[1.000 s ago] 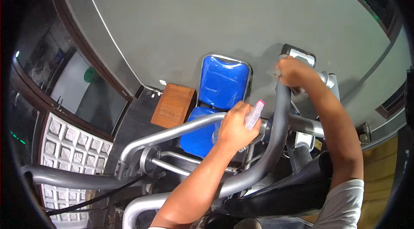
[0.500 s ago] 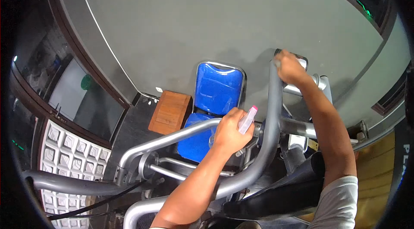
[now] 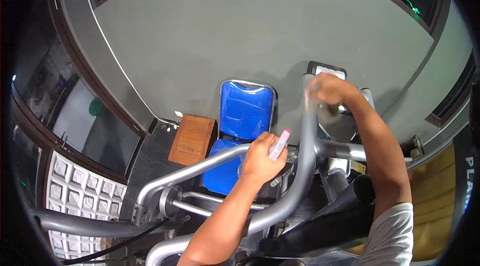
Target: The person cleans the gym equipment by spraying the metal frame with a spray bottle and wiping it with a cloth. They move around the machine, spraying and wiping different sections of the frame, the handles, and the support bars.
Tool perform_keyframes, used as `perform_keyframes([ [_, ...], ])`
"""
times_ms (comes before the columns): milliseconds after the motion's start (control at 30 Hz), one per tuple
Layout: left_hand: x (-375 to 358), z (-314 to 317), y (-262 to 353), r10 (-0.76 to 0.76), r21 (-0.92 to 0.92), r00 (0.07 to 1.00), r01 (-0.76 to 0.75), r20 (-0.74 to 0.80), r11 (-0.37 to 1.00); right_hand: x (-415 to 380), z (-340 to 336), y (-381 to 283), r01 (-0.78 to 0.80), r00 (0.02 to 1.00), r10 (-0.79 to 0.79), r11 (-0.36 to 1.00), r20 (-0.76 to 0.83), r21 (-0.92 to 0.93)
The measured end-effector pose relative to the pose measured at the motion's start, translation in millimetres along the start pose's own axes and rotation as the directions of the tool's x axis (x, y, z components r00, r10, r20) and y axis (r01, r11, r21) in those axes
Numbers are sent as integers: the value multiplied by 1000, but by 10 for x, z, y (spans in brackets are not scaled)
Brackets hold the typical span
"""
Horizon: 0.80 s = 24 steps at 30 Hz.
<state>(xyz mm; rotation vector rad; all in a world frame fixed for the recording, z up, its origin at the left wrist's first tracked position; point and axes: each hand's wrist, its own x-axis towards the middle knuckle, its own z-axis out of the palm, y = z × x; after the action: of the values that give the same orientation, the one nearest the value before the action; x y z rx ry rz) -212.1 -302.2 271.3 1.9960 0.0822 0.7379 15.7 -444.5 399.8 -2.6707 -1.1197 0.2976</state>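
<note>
Your L hand (image 3: pixel 262 163) is shut round a clear spray bottle (image 3: pixel 279 147), pink tip poking up past your fingers. Your R hand (image 3: pixel 332 88) is up by the top of the big grey bar (image 3: pixel 310 131), R of the bottle, & it's a blur, so can't tell if it's clenched or has smth in it. Looks like the R hand is busy on that bar now. Any move from here prob needs a firm L hold, w/ the tip kept off the bar
</note>
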Motion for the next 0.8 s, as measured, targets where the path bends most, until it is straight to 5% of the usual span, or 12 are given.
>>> perform_keyframes([
  [67, 9, 14, -2, 13, -15, 1000, -13, -8, 1000, 98, 127, 107, -131, 859, 150, 989, -490, 73],
  [167, 12, -23, 33, -10, -1, 1000, 10, -2, 1000, 225, 286, 330, -100, 855, 38, 991, -518, -92],
  [400, 16, -38, 69, -54, 25, 997, 53, 46, 998, 152, 259, 270, 78, 992, -92, 984, -81, -159],
  [533, 25, -25, 40, -12, 36, 999, 11, 43, 999, -136, -68, -205, 38, 947, -5, 995, 320, -97],
  [633, -7, -5, 39, -9, 10, 1000, 9, 27, 1000, 163, 96, 227, 179, 978, -179, 984, -103, -15],
  [733, 6, -27, 59, -25, 5, 999, 25, 31, 1000, 255, 190, 196, -1, 785, 13, 1000, -619, 21],
  [800, 13, -28, 51, -18, 20, 999, 18, 40, 1000, 400, 425, 419, 32, 814, -87, 994, -574, -105],
])
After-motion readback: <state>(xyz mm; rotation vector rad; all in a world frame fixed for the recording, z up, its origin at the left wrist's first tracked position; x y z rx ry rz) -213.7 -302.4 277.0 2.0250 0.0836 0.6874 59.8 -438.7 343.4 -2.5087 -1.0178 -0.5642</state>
